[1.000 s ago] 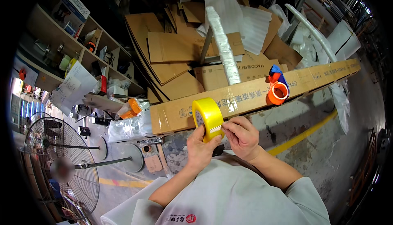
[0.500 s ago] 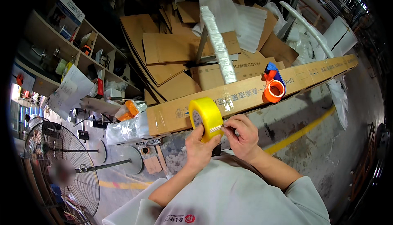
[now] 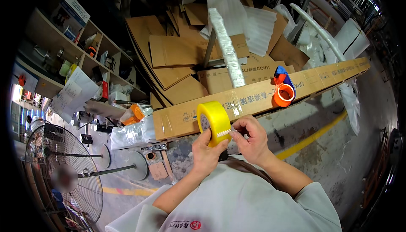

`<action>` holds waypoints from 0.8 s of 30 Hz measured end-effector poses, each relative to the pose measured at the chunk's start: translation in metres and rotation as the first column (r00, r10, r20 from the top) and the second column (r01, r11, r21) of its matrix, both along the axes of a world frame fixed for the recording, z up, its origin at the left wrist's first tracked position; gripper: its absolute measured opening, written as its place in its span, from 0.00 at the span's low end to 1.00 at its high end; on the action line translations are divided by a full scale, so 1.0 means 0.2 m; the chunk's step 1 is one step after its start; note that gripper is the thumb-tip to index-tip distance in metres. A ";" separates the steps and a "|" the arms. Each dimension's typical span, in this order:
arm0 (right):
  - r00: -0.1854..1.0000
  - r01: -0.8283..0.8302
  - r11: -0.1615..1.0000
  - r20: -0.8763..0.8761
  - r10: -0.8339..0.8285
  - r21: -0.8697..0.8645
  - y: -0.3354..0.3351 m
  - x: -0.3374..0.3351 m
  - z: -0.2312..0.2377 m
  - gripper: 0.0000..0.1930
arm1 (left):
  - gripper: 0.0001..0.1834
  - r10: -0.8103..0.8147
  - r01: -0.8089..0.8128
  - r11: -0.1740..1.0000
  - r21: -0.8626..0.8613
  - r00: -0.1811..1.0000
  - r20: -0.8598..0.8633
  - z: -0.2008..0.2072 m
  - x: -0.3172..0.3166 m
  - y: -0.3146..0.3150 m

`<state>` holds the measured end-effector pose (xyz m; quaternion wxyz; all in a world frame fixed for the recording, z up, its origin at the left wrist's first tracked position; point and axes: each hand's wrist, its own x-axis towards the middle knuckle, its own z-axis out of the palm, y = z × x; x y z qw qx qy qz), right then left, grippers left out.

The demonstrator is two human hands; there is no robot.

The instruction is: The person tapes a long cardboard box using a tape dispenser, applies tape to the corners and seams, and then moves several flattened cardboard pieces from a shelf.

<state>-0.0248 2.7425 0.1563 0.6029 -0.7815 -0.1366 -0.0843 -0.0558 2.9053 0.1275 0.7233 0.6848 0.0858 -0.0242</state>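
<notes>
In the head view, your left hand (image 3: 206, 156) is grasping the tape (image 3: 219, 117), a yellow roll, its thumb pressing near the roll's zigzag edge. Your right hand (image 3: 253, 142) is bringing its fingertips together at that same edge; you are covering the spot, so I cannot tell whether this grip is pinching the tape's end. The tape is sitting in front of your torso, overlapping the near side of the long carton (image 3: 177, 122) in this view. An orange and blue dispenser (image 3: 283, 94) is resting on the carton, right of the tape. Behind the carton, a wrapped bar (image 3: 227, 48) is rising before cardboard sheets (image 3: 175, 51). At left, a fan (image 3: 63, 176) is standing near a shelf (image 3: 59, 28).
</notes>
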 end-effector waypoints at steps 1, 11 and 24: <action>1.000 -0.017 1.000 -0.013 0.017 -0.005 -0.01 0.01 0.00 0.07 | 0.16 -0.018 0.018 1.000 0.021 1.000 0.006 0.00 0.00 0.01; 0.977 -0.149 0.918 0.087 0.193 -0.367 -0.04 0.08 0.09 0.06 | 0.16 0.004 -0.004 1.000 -0.002 1.000 -0.011 -0.02 -0.01 0.01; 0.995 -0.097 0.989 0.022 0.100 -0.115 -0.06 0.02 0.05 0.05 | 0.17 -0.047 0.048 0.998 0.033 0.999 -0.010 -0.03 0.00 0.02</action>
